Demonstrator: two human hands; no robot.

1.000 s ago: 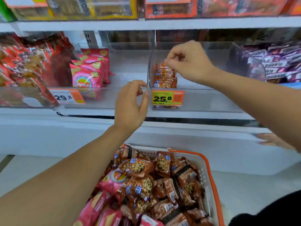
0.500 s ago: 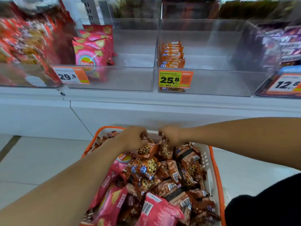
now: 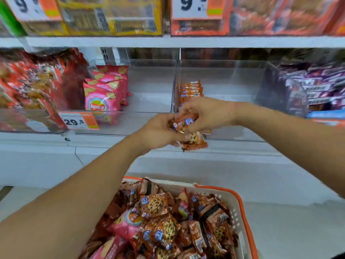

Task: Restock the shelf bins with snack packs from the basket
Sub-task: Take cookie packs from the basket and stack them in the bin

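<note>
Both hands meet in front of the clear shelf bin point(image 3: 233, 135), holding orange-brown cookie packs point(image 3: 194, 141) between them. My left hand point(image 3: 158, 133) grips the packs from below and the left. My right hand point(image 3: 205, 114) pinches them from above. Inside that bin a short row of the same orange packs point(image 3: 191, 90) stands at its left side. Below, the white basket with an orange rim point(image 3: 240, 206) is heaped with cookie packs point(image 3: 160, 206) and some pink chip bags point(image 3: 127, 227).
The neighbouring clear bin point(image 3: 149, 120) holds pink chip bags point(image 3: 104, 98) at its left, with a 29.8 price tag point(image 3: 78, 121). Red snack bags point(image 3: 28, 86) fill the far-left bin, purple packs point(image 3: 321, 85) the right one. Boxed goods sit on the shelf above point(image 3: 168, 42).
Both hands went from the shelf bin down into the basket, then came up again holding cookie packs in front of the bin. The camera tilted down and back up.
</note>
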